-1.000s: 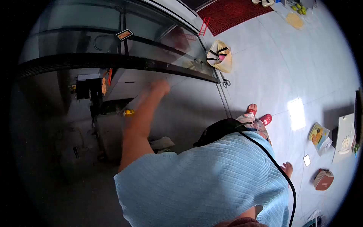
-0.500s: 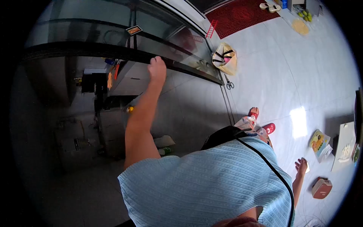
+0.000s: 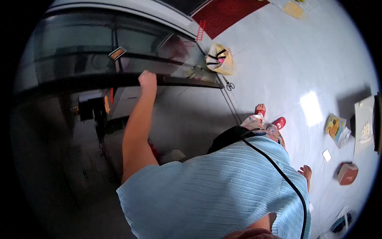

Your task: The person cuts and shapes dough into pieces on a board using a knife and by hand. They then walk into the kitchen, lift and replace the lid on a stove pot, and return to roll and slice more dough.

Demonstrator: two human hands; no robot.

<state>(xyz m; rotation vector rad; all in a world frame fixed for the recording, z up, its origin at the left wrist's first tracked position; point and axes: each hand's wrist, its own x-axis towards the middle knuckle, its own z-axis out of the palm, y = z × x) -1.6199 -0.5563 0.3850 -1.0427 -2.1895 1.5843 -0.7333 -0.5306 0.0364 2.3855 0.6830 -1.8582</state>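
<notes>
My left arm reaches out over the dark frame of a glass door (image 3: pixel 179 81). At the frame's edge my left hand (image 3: pixel 148 79) is closed, its fingers bent against the dark bar. Low on the right, beside the light blue knitted top (image 3: pixel 207 179), my right hand (image 3: pixel 306 171) hangs with its fingers apart and nothing in it. A black cable (image 3: pixel 274 161) runs down over the top. Red slippers (image 3: pixel 279 123) are on the feet, just right of the floor track.
A cream bag (image 3: pixel 219 59) and scissors (image 3: pixel 230 85) lie by the door's end, near a red mat (image 3: pixel 227 16). On the right are a yellow packet (image 3: pixel 335 127), a phone-like white object (image 3: pixel 326 155) and a red-brown box (image 3: pixel 348 174). Dark shelving stands left.
My left hand has come up from below the door frame onto its edge and closed there. My right hand rose slightly, then lowered. The view has shifted.
</notes>
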